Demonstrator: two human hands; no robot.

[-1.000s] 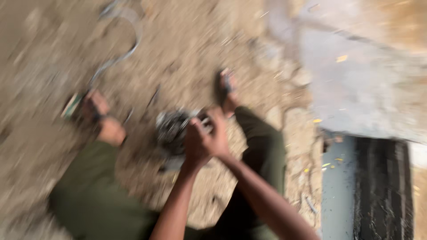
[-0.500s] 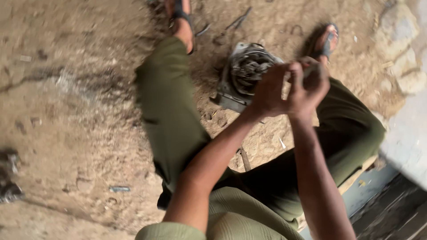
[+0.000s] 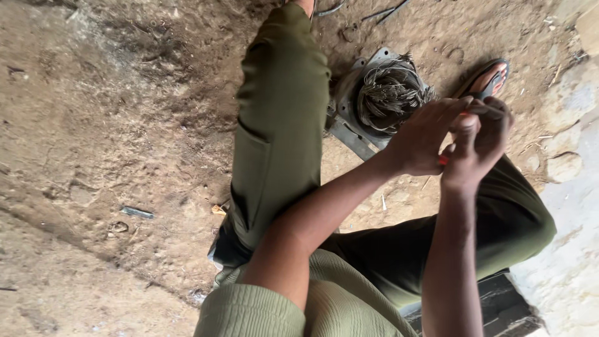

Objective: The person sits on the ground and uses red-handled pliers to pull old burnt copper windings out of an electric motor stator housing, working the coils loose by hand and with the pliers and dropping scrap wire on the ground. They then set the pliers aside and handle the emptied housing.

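My left hand [image 3: 421, 137] and my right hand [image 3: 480, 146] are pressed together above my right knee. Between them they grip a small tool [image 3: 443, 160]; only a red bit of its handle and a thin grey tip show. Just beyond my hands, on the dirt between my legs, lies a metal motor stator [image 3: 390, 93] with a tangle of dark wire windings in its grey housing. Neither hand touches the stator. Most of the tool is hidden by my fingers.
My legs in olive trousers [image 3: 281, 125] frame the stator, and a sandalled foot [image 3: 490, 78] rests to its right. Loose wires [image 3: 387, 9] lie at the top. A small metal scrap [image 3: 137, 213] sits on the dirt at left. Stones and a pale concrete slab [image 3: 574, 187] border the right.
The view has swung round and settled, so the stator now sits at upper right. My hands have stayed clasped together over it throughout.
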